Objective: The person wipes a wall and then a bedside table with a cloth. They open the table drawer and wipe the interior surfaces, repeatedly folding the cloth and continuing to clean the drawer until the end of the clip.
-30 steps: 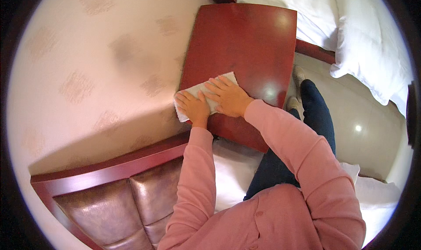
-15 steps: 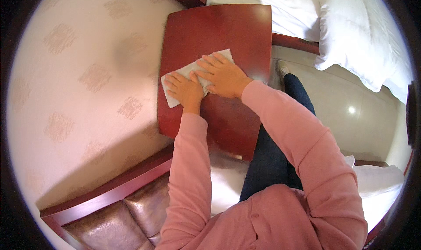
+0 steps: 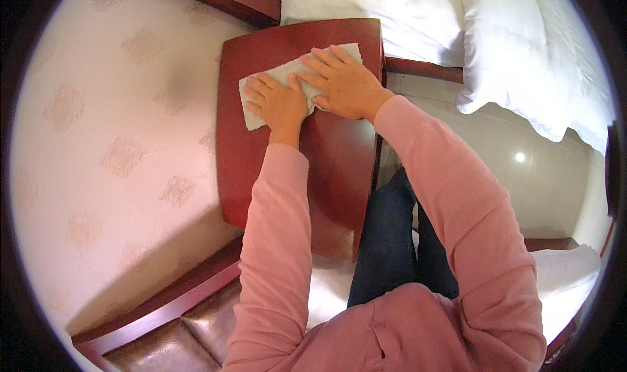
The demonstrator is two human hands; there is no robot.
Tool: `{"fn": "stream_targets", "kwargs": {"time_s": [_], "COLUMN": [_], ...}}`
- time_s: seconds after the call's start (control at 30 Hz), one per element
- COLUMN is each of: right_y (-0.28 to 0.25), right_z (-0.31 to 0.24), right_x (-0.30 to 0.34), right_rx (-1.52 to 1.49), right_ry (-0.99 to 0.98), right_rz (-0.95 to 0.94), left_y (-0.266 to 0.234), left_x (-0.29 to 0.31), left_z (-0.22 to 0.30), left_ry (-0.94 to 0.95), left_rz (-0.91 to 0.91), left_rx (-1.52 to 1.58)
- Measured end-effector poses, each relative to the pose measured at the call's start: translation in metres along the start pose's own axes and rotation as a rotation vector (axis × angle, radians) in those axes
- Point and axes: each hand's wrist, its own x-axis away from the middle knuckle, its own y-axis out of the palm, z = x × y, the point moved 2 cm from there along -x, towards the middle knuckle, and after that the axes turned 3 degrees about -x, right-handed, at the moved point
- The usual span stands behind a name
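Observation:
A white cloth (image 3: pixel 251 115) is spread flat on the far half of a reddish-brown wooden nightstand top (image 3: pixel 333 183). My left hand (image 3: pixel 282 106) presses down on the cloth's left part, its fingers stretched out. To the right, my right hand (image 3: pixel 346 85) lies on the cloth too, palm down with the fingers spread and reaching toward its far edge. Neither hand grips the cloth. Part of it is hidden under both palms.
Patterned wallpaper (image 3: pixel 91 170) borders the nightstand on the left. Beyond it stands a bed with white bedding (image 3: pixel 418 19) and a wooden bed rail (image 3: pixel 424 70). A padded brown headboard (image 3: pixel 163 346) is at the near left. Pale tiled floor (image 3: pixel 522 183) lies to the right.
Both hands have slid the cloth farther away across the nightstand top, toward its far edge. The view has shifted slightly, and my legs have moved closer together.

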Motion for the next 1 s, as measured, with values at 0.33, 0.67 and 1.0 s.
{"fn": "stream_targets", "kwargs": {"time_s": [0.33, 0.67, 1.0], "right_y": [0.004, 0.009, -0.009], "right_z": [0.058, 0.038, -0.023], "right_x": [-0.011, -0.003, 0.049], "right_rx": [0.101, 0.157, 0.058], "right_ry": [0.113, 0.287, 0.321], "right_rz": [0.065, 0.177, 0.166], "left_y": [0.013, 0.012, -0.013], "left_x": [-0.046, -0.046, 0.029], "left_z": [0.057, 0.058, 0.036], "left_ry": [0.104, 0.262, 0.291], "left_rz": [0.01, 0.036, 0.0], "left_rx": [0.042, 0.155, 0.158]}}
